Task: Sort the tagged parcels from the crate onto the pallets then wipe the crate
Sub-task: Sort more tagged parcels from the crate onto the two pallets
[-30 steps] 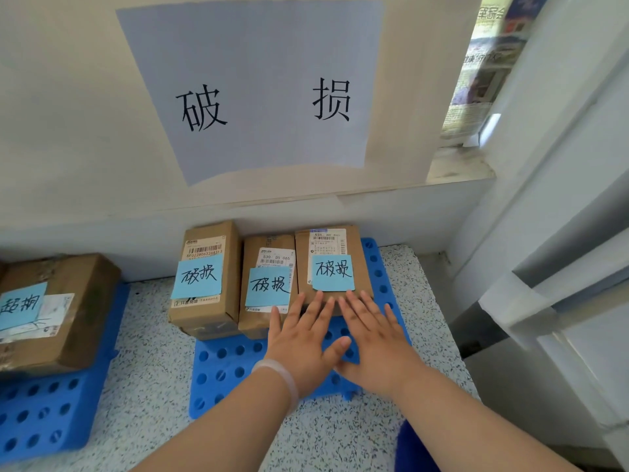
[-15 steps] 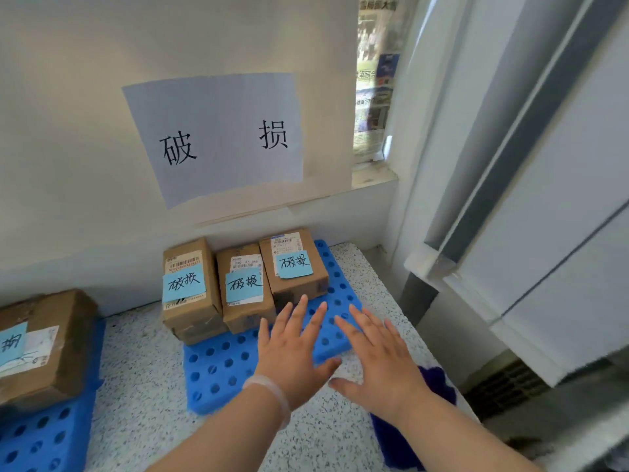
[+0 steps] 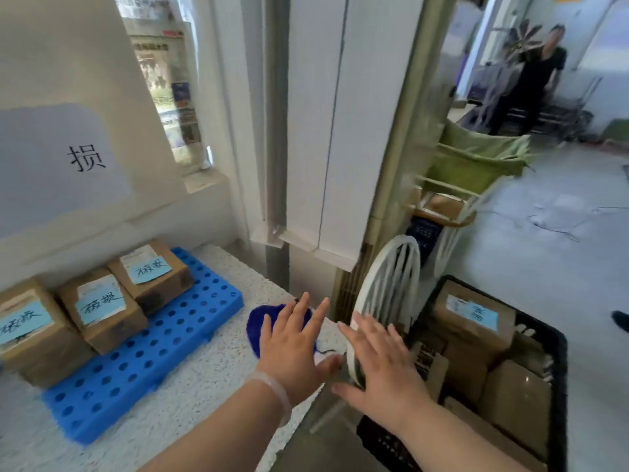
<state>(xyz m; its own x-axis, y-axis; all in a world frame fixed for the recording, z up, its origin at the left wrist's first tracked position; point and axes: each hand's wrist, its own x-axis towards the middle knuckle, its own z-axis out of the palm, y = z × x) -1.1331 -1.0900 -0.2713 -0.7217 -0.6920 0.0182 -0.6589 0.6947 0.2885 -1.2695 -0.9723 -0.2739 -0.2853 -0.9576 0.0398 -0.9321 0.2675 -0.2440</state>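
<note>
Crate [image 3: 563,386] cut off bottom-right, top parcel [image 3: 473,335] tag unreadable; left hand [image 3: 292,345], right hand [image 3: 381,369]: fingers spread apart, gripping nothing.

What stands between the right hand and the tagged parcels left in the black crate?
Only a white slatted chair back, standing upright along the left side of the black crate, with the right hand in front of its lower end. The tagged parcels themselves lie uncovered from above.
</note>
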